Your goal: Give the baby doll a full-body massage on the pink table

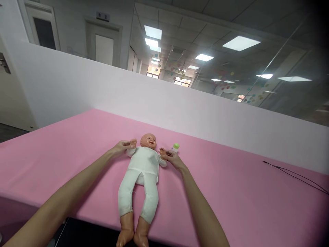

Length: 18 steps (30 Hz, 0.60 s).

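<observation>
A baby doll (144, 159) with a white cloth body lies face up on the pink table cover (218, 192), its feet reaching past the near edge. My left hand (122, 146) is closed on the doll's hand (133, 142) at the left of its head. On the other side, my right hand (173, 157) grips the doll's other hand (162, 152). Both doll arms are bent up beside the shoulders. Just beyond my right hand stands a small white bottle with a green cap (176, 146), its lower part partly hidden.
A thin black cable (290, 171) lies across the right side of the table. Behind the table runs a low white wall (154, 99) with glass above it. A door (12, 85) is at the far left.
</observation>
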Available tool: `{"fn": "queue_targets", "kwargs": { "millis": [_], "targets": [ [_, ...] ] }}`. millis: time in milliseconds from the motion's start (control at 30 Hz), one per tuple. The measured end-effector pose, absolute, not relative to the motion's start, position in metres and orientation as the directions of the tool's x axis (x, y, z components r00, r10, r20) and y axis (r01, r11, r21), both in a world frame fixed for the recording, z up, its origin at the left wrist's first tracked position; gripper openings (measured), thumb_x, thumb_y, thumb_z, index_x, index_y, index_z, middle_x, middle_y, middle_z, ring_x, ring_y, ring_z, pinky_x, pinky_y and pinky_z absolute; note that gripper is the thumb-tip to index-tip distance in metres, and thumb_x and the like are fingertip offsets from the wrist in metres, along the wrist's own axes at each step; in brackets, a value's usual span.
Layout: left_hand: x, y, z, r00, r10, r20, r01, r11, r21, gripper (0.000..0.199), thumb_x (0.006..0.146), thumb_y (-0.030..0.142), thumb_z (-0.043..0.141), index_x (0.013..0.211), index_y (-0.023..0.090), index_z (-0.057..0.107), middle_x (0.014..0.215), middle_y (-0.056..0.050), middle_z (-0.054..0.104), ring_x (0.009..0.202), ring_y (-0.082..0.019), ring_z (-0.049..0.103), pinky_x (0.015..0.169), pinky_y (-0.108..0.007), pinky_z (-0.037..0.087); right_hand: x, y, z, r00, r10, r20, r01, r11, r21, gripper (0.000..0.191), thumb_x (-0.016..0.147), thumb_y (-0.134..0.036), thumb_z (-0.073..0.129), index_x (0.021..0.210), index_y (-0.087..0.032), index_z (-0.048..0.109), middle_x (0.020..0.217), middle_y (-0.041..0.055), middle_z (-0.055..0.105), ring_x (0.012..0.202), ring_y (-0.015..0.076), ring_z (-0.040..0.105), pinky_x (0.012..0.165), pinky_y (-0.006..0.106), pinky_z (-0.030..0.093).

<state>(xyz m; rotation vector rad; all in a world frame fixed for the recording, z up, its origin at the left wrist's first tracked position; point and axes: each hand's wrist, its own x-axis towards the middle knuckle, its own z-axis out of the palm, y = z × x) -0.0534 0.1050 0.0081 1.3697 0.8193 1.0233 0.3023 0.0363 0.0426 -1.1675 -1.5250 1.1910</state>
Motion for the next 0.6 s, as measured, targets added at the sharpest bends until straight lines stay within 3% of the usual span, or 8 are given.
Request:
{"fn": "queue_targets", "kwargs": {
  "millis": [100, 233, 400, 500, 600],
  "targets": [
    [-0.076, 0.086, 0.008, 0.667, 0.699, 0.257, -0.024, -0.324, 0.946, 0.038, 0.066, 0.036, 0.093, 0.096, 0.017, 0.082, 0.131, -0.017, 0.067, 0.123, -0.033, 0.06, 0.1, -0.039, 0.047, 0.308, 0.01, 0.048, -0.511, 0.859, 0.018, 0.344, 0.224, -0.912, 0.037, 0.07, -0.026, 0.082, 0.107, -0.021, 0.08, 0.108, 0.0072, 0.077, 0.1, 0.025, 0.067, 0.089, 0.036, 0.051],
    [-0.093, 0.076, -0.002, 0.765, 0.588, 0.262, 0.057, -0.467, 0.882, 0.031, 0.067, 0.029, 0.091, 0.097, 0.021, 0.084, 0.15, -0.016, 0.056, 0.142, -0.038, 0.046, 0.11, -0.042, 0.042, 0.305, -0.01, 0.045, -0.587, 0.809, -0.039, 0.434, 0.273, -0.859, 0.031, 0.066, -0.02, 0.078, 0.098, -0.021, 0.081, 0.104, 0.0051, 0.076, 0.101, 0.0251, 0.065, 0.092, 0.035, 0.05],
    [-0.097, 0.069, -0.011, 0.687, 0.685, 0.242, 0.055, -0.382, 0.923, 0.036, 0.071, 0.032, 0.089, 0.106, 0.024, 0.083, 0.148, -0.013, 0.059, 0.14, -0.038, 0.049, 0.112, -0.045, 0.043, 0.301, -0.02, 0.021, -0.401, 0.916, 0.006, 0.323, 0.147, -0.935, 0.036, 0.066, -0.023, 0.082, 0.101, -0.02, 0.08, 0.109, 0.0073, 0.075, 0.103, 0.0265, 0.066, 0.09, 0.037, 0.052],
    [-0.093, 0.067, -0.013, 0.502, 0.831, 0.241, -0.049, -0.251, 0.967, 0.046, 0.075, 0.04, 0.087, 0.117, 0.023, 0.078, 0.133, -0.013, 0.07, 0.128, -0.036, 0.06, 0.11, -0.048, 0.046, 0.302, -0.02, 0.007, -0.199, 0.977, 0.074, 0.13, 0.101, -0.986, 0.04, 0.065, -0.028, 0.089, 0.103, -0.02, 0.079, 0.111, 0.0087, 0.076, 0.102, 0.0255, 0.068, 0.09, 0.038, 0.054],
    [-0.09, 0.072, -0.015, 0.262, 0.932, 0.251, -0.153, -0.217, 0.964, 0.05, 0.078, 0.049, 0.085, 0.116, 0.019, 0.075, 0.126, -0.013, 0.073, 0.121, -0.033, 0.065, 0.109, -0.047, 0.048, 0.306, -0.015, 0.002, 0.047, 0.989, 0.144, -0.097, 0.148, -0.984, 0.048, 0.063, -0.034, 0.093, 0.107, -0.024, 0.076, 0.126, 0.0095, 0.073, 0.113, 0.0261, 0.068, 0.094, 0.039, 0.055]
  ]
}}
